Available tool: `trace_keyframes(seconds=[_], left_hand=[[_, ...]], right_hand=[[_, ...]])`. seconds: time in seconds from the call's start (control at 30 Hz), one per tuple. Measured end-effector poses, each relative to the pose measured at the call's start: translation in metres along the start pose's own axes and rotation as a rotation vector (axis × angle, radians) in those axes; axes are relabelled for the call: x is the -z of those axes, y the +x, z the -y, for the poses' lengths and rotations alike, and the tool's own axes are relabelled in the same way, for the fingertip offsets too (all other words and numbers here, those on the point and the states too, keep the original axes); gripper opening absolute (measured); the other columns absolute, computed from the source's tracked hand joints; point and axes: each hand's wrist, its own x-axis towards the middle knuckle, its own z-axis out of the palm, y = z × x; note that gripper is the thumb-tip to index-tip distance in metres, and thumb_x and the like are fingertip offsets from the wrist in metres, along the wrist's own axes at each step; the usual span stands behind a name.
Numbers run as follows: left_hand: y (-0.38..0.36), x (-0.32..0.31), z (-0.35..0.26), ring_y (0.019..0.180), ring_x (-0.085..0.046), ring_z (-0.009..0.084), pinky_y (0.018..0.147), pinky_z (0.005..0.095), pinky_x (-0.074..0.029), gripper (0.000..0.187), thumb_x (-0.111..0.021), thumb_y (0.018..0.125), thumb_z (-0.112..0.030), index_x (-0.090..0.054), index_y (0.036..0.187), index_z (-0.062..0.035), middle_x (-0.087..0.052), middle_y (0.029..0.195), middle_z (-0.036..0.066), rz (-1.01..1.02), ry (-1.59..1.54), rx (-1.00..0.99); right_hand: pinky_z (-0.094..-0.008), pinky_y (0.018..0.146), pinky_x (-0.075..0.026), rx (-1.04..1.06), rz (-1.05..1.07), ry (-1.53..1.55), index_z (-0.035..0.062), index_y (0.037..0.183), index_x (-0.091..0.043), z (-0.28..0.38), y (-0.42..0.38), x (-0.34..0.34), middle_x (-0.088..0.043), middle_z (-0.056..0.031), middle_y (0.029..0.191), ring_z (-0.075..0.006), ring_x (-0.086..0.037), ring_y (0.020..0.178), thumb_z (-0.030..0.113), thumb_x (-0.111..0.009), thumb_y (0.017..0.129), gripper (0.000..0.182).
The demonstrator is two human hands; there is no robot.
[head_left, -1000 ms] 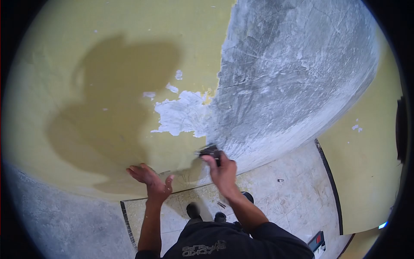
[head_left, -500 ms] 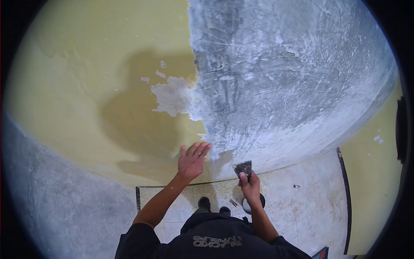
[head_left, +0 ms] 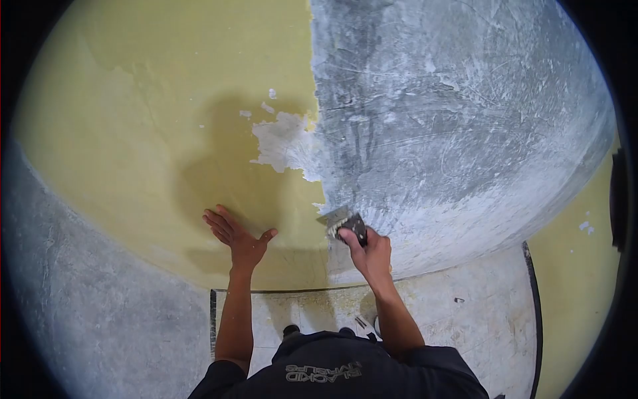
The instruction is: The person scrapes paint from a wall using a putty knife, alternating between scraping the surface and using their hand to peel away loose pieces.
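Black fabric of your shirt (head_left: 332,376) fills the nearest edge of the view, and beyond it lies the pale tiled floor (head_left: 465,319), littered with flakes below the wall.

Your right hand (head_left: 371,251) is clenched around the handle of a scraper (head_left: 344,223), with the blade tilted against the wall at the boundary where yellow paint (head_left: 166,133) meets the bare grey plaster (head_left: 452,133). The scraper sits just right of that boundary, low on the wall and near the floor line.

Your left hand (head_left: 240,241) is released, fingers spread, palm flat on the painted surface well to the left of the scraper. It grasps nothing.

Above the scraper, a ragged white patch (head_left: 282,143) marks where paint has already lifted, with small chips beside it.

Likely faults from here:
- A steep blade angle would probably gouge the plaster rather than lift paint, as the scored grey area suggests.
- A slip along the boundary could send the blade toward your braced left hand, since both rest at a similar height.
- Loose flakes on the floor by your feet could make your footing unsure as you lean in.
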Motion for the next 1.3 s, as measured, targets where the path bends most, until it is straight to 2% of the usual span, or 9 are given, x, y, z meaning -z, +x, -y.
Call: trace_keyframes(seconds=[0.23, 0.37, 0.43, 0.47, 0.53, 0.63, 0.8, 1.03, 1.3], left_hand=[[0.001, -0.033, 0.056, 0.129, 0.031, 0.0565, 0.102, 0.068, 0.012, 0.138, -0.07, 0.071, -0.063, 0.028, 0.136, 0.0098, 0.03, 0.135, 0.046, 0.036, 0.169, -0.154], [0.001, -0.035, 0.061, 0.123, 0.032, 0.0639, 0.095, 0.0737, 0.013, 0.128, -0.058, 0.079, -0.066, 0.027, 0.137, 0.0097, 0.032, 0.131, 0.049, 0.054, 0.117, -0.216], [0.001, -0.036, 0.062, 0.122, 0.032, 0.0642, 0.095, 0.0742, 0.013, 0.126, -0.055, 0.08, -0.068, 0.027, 0.137, 0.0089, 0.033, 0.132, 0.048, 0.05, 0.106, -0.218], [0.001, -0.036, 0.064, 0.122, 0.033, 0.0641, 0.094, 0.0744, 0.014, 0.125, -0.053, 0.081, -0.069, 0.028, 0.137, 0.0078, 0.033, 0.132, 0.048, 0.036, 0.124, -0.241], [-0.006, -0.036, 0.068, 0.122, 0.033, 0.064, 0.094, 0.0745, 0.014, 0.123, -0.05, 0.082, -0.07, 0.028, 0.138, 0.0067, 0.033, 0.133, 0.047, 0.036, 0.135, -0.262], [0.002, -0.039, 0.07, 0.123, 0.033, 0.0635, 0.094, 0.0746, 0.014, 0.12, -0.047, 0.083, -0.071, 0.028, 0.139, 0.005, 0.034, 0.134, 0.045, 0.01, 0.16, -0.308], [-0.002, -0.041, 0.071, 0.124, 0.033, 0.0621, 0.094, 0.0745, 0.015, 0.116, -0.043, 0.085, -0.071, 0.025, 0.14, 0.0052, 0.034, 0.135, 0.044, -0.012, 0.15, -0.314], [0.001, -0.036, 0.07, 0.124, 0.033, 0.0621, 0.094, 0.0749, 0.014, 0.117, -0.043, 0.085, -0.07, 0.027, 0.139, 0.0054, 0.035, 0.135, 0.044, -0.007, 0.17, -0.321], [0.001, -0.035, 0.063, 0.124, 0.032, 0.0632, 0.094, 0.0748, 0.014, 0.117, -0.043, 0.085, -0.07, 0.027, 0.138, 0.007, 0.034, 0.135, 0.044, -0.023, 0.166, -0.328]], right_hand=[[-0.0381, 0.048, -0.045, -0.071, -0.219, -0.093, 0.0038, 0.07, -0.064, 0.014, 0.024, -0.031, -0.058, -0.0138, 0.052, -0.0364, -0.059, 0.049, 0.051, -0.074, 0.077, 0.049], [-0.0357, 0.047, -0.045, -0.065, -0.333, -0.013, 0.0038, 0.069, -0.063, 0.005, 0.024, -0.042, -0.059, -0.0134, 0.053, -0.0342, -0.059, 0.048, 0.048, -0.077, 0.075, 0.047], [-0.0239, 0.055, -0.045, -0.082, -0.319, -0.252, 0.0005, 0.082, -0.071, 0.019, 0.022, -0.041, -0.066, -0.0043, 0.063, -0.0053, -0.054, 0.057, 0.031, -0.078, 0.08, 0.031], [-0.0239, 0.055, -0.045, -0.087, -0.323, -0.266, 0.0005, 0.082, -0.071, 0.017, 0.021, -0.043, -0.066, -0.0043, 0.063, -0.0053, -0.054, 0.057, 0.031, -0.078, 0.08, 0.031], [-0.0321, 0.044, -0.043, 0.025, -0.469, -0.144, 0.0025, 0.066, -0.061, 0.006, 0.015, -0.05, -0.06, -0.0133, 0.055, -0.0276, -0.059, 0.044, 0.043, -0.08, 0.074, 0.046], [-0.0315, 0.044, -0.043, -0.014, -0.44, -0.198, 0.0021, 0.067, -0.061, -0.012, 0.018, -0.051, -0.061, -0.0135, 0.055, -0.0278, -0.057, 0.043, 0.041, -0.08, 0.074, 0.044], [-0.0232, 0.052, -0.044, -0.033, -0.386, 0.06, 0.0001, 0.085, -0.07, 0.018, 0.018, -0.06, -0.068, -0.0061, 0.065, -0.0042, -0.055, 0.057, 0.031, -0.078, 0.08, 0.032], [-0.0233, 0.052, -0.044, -0.068, -0.394, 0.09, 0.0004, 0.084, -0.07, 0.001, 0.017, -0.063, -0.067, -0.0061, 0.064, -0.0049, -0.053, 0.055, 0.031, -0.078, 0.08, 0.032], [-0.0215, 0.055, -0.043, -0.059, -0.408, 0.252, -0.002, 0.084, -0.069, 0.054, 0.029, -0.063, -0.066, -0.0004, 0.066, -0.0031, -0.049, 0.061, 0.028, -0.077, 0.082, 0.031]])
